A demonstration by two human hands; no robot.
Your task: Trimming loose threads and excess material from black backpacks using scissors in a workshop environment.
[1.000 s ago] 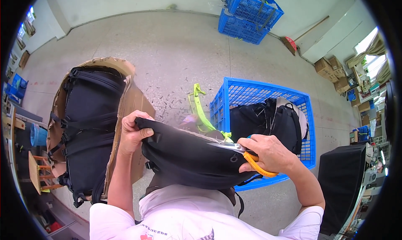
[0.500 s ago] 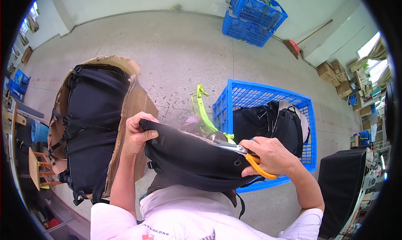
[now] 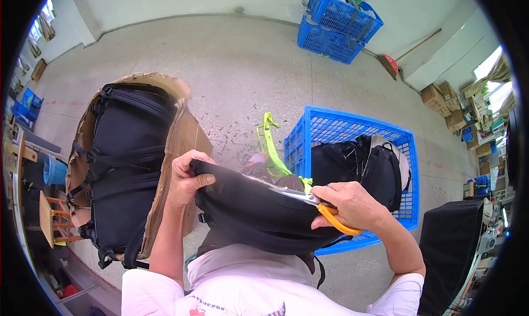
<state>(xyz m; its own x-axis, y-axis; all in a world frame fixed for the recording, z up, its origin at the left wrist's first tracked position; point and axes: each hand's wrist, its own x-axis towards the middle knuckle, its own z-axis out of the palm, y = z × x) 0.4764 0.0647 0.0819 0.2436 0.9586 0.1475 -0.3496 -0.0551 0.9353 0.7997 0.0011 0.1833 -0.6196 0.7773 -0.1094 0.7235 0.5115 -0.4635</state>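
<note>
A black fabric bag (image 3: 259, 217) lies across my lap, its upper edge stretched between my two hands. My left hand (image 3: 184, 181) is closed on the bag's upper left corner, thumb on the near side. In my right hand (image 3: 352, 203) is a pair of scissors (image 3: 337, 222) with orange handles. Their metal blades point left and lie along the bag's upper edge; whether they are parted is hard to see. Beyond that edge, a bright yellow-green strip (image 3: 271, 145) hangs beside the blue crate.
On my left stands an open cardboard box (image 3: 193, 134) packed with black backpacks (image 3: 129, 167). A blue plastic crate (image 3: 295, 142) on my right holds more black bags (image 3: 380, 170). Dark scraps litter the floor (image 3: 231, 114). Stacked blue crates (image 3: 330, 40) stand by the far wall.
My right hand and the scissors have shifted slightly left along the bag's edge. My left hand keeps its grip on the corner. The whole view has shifted a little.
</note>
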